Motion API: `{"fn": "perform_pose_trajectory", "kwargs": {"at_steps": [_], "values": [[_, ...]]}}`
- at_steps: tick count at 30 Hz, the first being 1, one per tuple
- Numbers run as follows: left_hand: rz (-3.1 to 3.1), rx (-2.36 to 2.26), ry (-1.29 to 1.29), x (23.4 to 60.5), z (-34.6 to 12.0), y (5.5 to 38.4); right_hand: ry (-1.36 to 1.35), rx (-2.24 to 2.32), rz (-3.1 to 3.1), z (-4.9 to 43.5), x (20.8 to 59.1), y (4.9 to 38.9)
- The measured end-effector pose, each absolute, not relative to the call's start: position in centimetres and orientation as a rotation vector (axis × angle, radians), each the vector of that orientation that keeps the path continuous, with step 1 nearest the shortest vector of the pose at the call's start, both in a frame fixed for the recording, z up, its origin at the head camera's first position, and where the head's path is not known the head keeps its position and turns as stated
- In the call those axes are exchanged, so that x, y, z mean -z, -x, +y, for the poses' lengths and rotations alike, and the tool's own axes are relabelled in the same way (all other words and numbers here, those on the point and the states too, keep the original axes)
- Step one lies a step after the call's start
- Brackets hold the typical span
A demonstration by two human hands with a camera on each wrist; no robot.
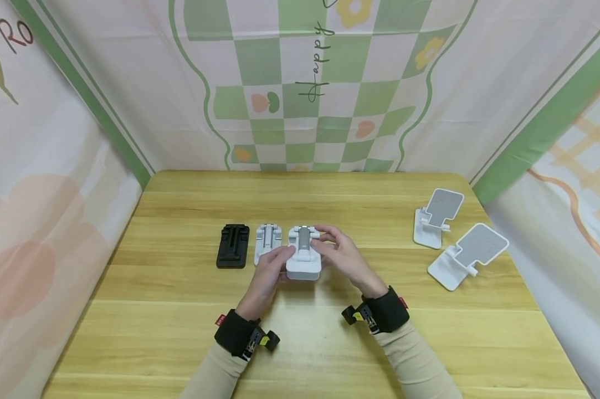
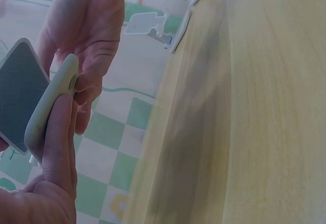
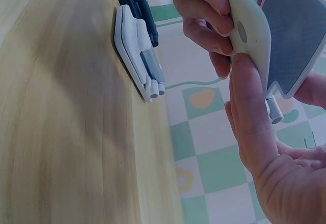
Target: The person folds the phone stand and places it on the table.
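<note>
A white phone stand is held above the wooden table between both hands. My left hand grips its left side, thumb on top and fingers beneath. From the right, my right hand holds the same stand near its far end. In the left wrist view the grey-padded plate stands at an angle away from the base. The right wrist view also shows this gap, with fingers of my right hand lying along the underside of the base.
A folded black phone stand and a folded white one lie to the left on the table. Two unfolded white stands with grey pads stand at the right. A patterned cloth hangs behind the table.
</note>
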State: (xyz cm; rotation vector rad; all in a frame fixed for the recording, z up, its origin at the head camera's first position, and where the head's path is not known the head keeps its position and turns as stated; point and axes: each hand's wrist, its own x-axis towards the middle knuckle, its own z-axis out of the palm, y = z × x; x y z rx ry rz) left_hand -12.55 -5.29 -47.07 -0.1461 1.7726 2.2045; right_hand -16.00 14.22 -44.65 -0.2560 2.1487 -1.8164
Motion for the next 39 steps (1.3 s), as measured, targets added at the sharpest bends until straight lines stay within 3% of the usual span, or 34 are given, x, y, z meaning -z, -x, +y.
{"fn": "perform_pose_trajectory", "kwargs": {"at_steps": [39], "values": [[1.901, -2.093, 0.137, 47.45, -5.19, 12.54, 0.272, 1.875, 2.089, 14.06, 45.15, 16.28]]}}
